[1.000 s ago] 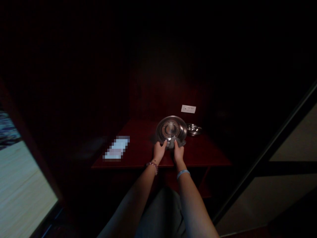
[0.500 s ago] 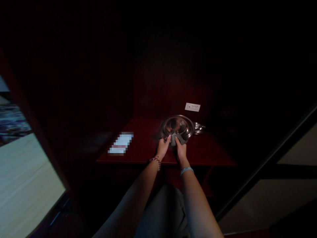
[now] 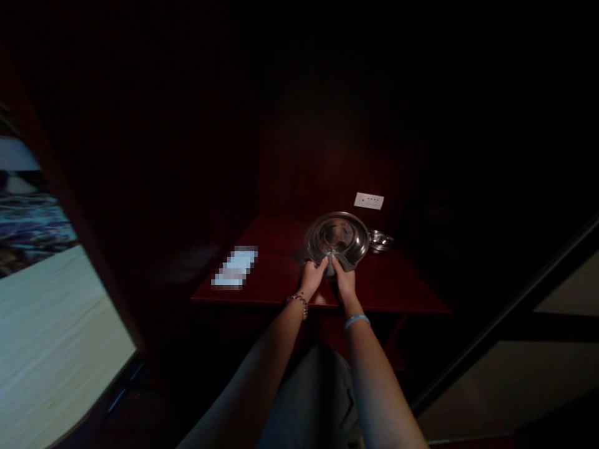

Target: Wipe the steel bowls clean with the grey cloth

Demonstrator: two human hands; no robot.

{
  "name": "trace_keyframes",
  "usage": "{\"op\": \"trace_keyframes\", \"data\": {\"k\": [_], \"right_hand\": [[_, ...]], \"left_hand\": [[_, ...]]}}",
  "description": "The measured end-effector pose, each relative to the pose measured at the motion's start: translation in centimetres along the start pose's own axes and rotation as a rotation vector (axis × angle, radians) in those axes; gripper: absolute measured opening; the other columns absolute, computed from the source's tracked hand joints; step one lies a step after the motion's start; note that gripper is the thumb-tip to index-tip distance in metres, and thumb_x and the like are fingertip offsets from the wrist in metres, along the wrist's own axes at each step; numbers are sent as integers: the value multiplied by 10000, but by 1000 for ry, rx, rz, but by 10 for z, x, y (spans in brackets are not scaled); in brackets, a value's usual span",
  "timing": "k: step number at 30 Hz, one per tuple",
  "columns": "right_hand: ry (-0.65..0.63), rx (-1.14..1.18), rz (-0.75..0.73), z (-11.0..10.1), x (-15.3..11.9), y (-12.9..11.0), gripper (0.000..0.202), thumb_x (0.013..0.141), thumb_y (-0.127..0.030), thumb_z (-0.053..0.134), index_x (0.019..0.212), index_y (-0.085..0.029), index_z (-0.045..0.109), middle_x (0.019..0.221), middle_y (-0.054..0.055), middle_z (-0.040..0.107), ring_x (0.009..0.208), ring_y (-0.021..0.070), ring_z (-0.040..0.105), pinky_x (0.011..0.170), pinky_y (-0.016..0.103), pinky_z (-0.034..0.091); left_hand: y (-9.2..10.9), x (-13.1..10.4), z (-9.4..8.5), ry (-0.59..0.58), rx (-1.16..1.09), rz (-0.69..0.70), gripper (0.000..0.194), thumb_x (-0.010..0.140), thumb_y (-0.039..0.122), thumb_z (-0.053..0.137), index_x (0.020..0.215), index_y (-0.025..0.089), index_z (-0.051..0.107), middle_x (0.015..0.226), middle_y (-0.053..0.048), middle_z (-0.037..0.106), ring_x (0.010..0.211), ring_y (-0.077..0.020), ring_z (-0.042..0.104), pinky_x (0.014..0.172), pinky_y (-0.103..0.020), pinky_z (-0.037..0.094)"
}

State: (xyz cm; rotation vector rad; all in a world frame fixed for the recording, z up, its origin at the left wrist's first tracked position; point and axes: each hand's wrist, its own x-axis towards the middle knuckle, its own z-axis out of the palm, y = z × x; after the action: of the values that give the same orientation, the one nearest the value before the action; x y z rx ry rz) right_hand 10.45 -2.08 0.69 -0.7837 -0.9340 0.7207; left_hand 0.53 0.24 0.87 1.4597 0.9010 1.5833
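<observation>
A round, shiny metal bowl [image 3: 337, 232] is held tilted above the dark red desk, its near rim between my two hands. My left hand [image 3: 314, 275] grips that rim, thumb on top and the other fingers hidden beneath. A grey cloth [image 3: 346, 262] is folded over the near edge, and my right hand [image 3: 345, 280] is closed on it, pressing it to the bowl with the thumb. Both thumbs nearly meet at the rim. Just behind and to the right, a smaller metal bowl [image 3: 381, 241] stands on the desk.
The dark red desk [image 3: 271, 274] has a blurred-out pale rectangle [image 3: 235, 267] at its left. A white socket plate [image 3: 369, 200] is on the back panel. A pale wooden surface [image 3: 60, 337] lies at far left, and a dark slanting edge [image 3: 505, 312] runs along the right.
The whole view has shifted slightly, moving things a little to the right. The held bowl is tilted a bit differently, and both hands keep their grip at its near rim.
</observation>
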Motion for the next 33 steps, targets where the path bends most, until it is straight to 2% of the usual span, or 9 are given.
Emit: {"op": "trace_keyframes", "data": {"k": [4,9,15,20,23,26,28,30,33], "right_hand": [[51,0,47,-5,2,7,479,715,-393,759,1133,-168,698,1182,69,724,1070,214,669,1021,390,482],[52,10,56,-3,0,4,446,710,-390,766,1091,-164,713,1146,63,737,1045,214,679,1005,375,494],[104,50,30,3,-1,0,469,737,-388,727,1148,-168,681,1193,72,716,1071,214,669,987,373,511],[206,77,4,2,-2,-3,594,715,-379,733,1248,-147,611,1285,107,663,1112,207,648,1025,377,480],[242,48,-29,0,-3,-4,626,718,-373,731,1284,-149,585,1311,116,644,1141,202,633,1046,371,459],[249,26,-41,-1,-4,-4,598,748,-392,704,1281,-146,587,1331,125,629,1167,202,622,1057,374,449],[262,33,-61,-1,-3,-3,599,773,-403,681,1308,-159,568,1365,118,605,1190,197,610,1067,376,441],[264,45,-69,-1,-2,-2,605,789,-416,668,1332,-174,551,1385,107,591,1200,194,606,1069,379,442],[180,49,-14,-1,-1,-1,596,761,-430,702,1277,-152,596,1333,114,631,1161,209,632,1054,391,462]], "left_hand": [[-1,-1,1,-22,-60,10,329,826,387,652,993,115,734,1072,-141,751,995,-246,702,932,-354,515],[-5,1,0,-12,-91,24,362,820,403,647,1015,108,727,1096,-145,743,1029,-256,691,958,-370,503],[0,1,0,18,-83,-22,349,789,453,668,853,116,730,897,-104,764,877,-237,699,811,-316,528],[7,0,-5,205,-37,-80,401,810,504,617,676,128,659,648,-31,670,655,-160,612,610,-235,467],[7,1,-9,343,-45,-54,384,815,506,606,673,150,617,643,-8,638,648,-133,575,597,-212,447],[8,1,-10,395,-46,-58,389,808,522,609,665,160,594,655,-11,632,669,-139,581,627,-227,465],[10,1,-9,330,-64,-81,404,815,536,601,711,147,631,707,-43,667,713,-165,616,678,-261,494],[13,-1,-5,192,-130,-100,414,826,527,598,838,124,688,832,-93,720,816,-200,662,771,-303,521],[15,-5,1,21,-187,-102,383,780,423,687,1025,129,711,1064,-132,736,1014,-222,675,929,-332,508]]}}
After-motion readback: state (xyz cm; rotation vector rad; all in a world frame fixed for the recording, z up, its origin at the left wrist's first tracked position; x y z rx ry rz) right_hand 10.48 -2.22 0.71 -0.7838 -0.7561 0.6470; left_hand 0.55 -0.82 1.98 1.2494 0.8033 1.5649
